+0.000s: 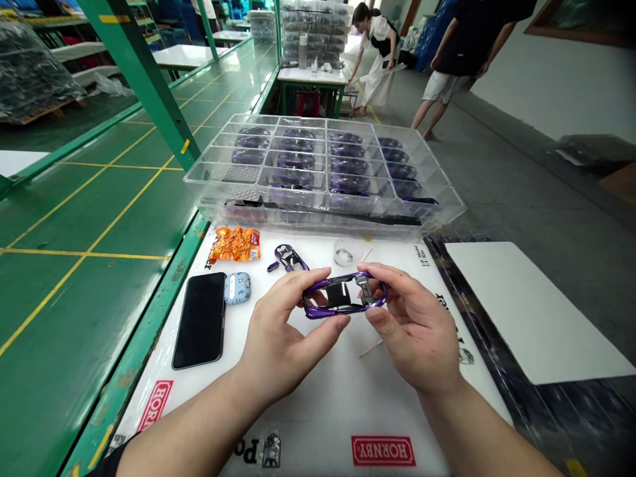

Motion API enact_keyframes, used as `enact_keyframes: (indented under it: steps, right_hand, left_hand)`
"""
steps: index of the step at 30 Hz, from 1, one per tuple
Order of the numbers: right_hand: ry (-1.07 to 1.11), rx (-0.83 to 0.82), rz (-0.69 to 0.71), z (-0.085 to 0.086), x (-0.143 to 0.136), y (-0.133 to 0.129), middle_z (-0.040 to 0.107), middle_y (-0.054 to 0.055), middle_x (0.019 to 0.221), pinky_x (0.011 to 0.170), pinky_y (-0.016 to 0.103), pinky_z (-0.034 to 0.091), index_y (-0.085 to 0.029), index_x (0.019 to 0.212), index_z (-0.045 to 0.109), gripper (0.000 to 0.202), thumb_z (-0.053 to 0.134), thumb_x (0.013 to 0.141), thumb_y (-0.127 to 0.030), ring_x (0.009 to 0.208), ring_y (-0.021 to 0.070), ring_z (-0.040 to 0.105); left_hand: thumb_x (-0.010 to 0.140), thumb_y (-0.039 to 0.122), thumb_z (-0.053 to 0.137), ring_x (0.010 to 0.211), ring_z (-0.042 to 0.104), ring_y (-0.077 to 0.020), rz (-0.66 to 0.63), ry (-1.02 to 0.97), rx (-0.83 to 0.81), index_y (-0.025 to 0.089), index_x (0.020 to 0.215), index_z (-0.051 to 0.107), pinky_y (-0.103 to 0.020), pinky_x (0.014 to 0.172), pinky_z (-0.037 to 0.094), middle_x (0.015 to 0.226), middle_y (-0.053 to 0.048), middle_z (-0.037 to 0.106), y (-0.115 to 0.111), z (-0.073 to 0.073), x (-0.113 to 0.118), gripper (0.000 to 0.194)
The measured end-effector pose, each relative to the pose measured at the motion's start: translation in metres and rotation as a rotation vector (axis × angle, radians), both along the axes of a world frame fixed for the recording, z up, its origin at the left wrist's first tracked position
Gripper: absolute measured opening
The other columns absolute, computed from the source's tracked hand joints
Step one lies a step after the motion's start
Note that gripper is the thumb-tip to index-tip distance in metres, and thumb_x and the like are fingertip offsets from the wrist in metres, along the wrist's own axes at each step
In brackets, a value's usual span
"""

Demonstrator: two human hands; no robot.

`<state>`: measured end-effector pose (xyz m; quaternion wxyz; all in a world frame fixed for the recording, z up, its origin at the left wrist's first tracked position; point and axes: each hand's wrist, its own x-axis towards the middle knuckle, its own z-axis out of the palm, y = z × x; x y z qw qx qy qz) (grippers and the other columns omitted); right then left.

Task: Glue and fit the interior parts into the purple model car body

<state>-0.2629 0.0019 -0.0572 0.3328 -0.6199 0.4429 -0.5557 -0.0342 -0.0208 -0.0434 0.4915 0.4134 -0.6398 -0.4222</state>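
Between my two hands, above the white worktop, is a purple toy car body shell with a black roof panel and open window gaps. My left hand pinches its left end, thumb below and fingers above. At the other end, my right hand grips the shell the same way. Just behind the left hand lies another purple and black car part, partly hidden by my fingers. A small clear round dish sits behind the shell. One thin stick lies beside my right hand.
A clear divided tray of purple car shells stands across the back. At left are a black phone, a blue patterned case and an orange snack packet. A white board lies at right. Two people are farther back.
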Motion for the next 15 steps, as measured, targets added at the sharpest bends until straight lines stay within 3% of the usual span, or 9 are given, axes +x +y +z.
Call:
enact_keyframes:
  steps: [6, 12, 15]
  right_hand:
    - [-0.005, -0.011, -0.034, 0.0003, -0.0019, -0.0002, 0.081, 0.008, 0.154, 0.099, 0.041, 0.071, -0.041, 0.151, 0.084, 0.044, 0.091, 0.108, -0.037, 0.117, 0.0245, 0.080]
    - [0.008, 0.039, -0.081, 0.0009, -0.0021, -0.0021, 0.084, 0.008, 0.142, 0.094, 0.039, 0.070, -0.036, 0.144, 0.086, 0.039, 0.092, 0.107, -0.046, 0.108, 0.0221, 0.080]
    - [0.012, 0.046, -0.074, 0.0013, -0.0019, -0.0042, 0.084, 0.009, 0.140, 0.092, 0.038, 0.070, -0.035, 0.144, 0.085, 0.038, 0.091, 0.108, -0.047, 0.114, 0.0234, 0.081]
  left_hand:
    - [0.096, 0.037, 0.098, 0.112, 0.083, -0.0283, -0.048, 0.026, 0.200, 0.024, 0.144, 0.086, -0.041, 0.101, 0.064, 0.132, -0.011, 0.089, -0.0012, -0.0017, -0.0007, 0.050]
    - [0.097, 0.041, 0.098, 0.117, 0.081, -0.0293, -0.227, 0.121, 0.438, 0.026, 0.137, 0.086, -0.039, 0.099, 0.062, 0.134, -0.010, 0.089, -0.0057, -0.0064, -0.0011, 0.044]
    - [0.096, 0.041, 0.101, 0.118, 0.081, -0.0277, -0.297, 0.202, 0.537, 0.024, 0.135, 0.084, -0.037, 0.100, 0.061, 0.128, -0.010, 0.088, -0.0067, -0.0074, -0.0026, 0.046]
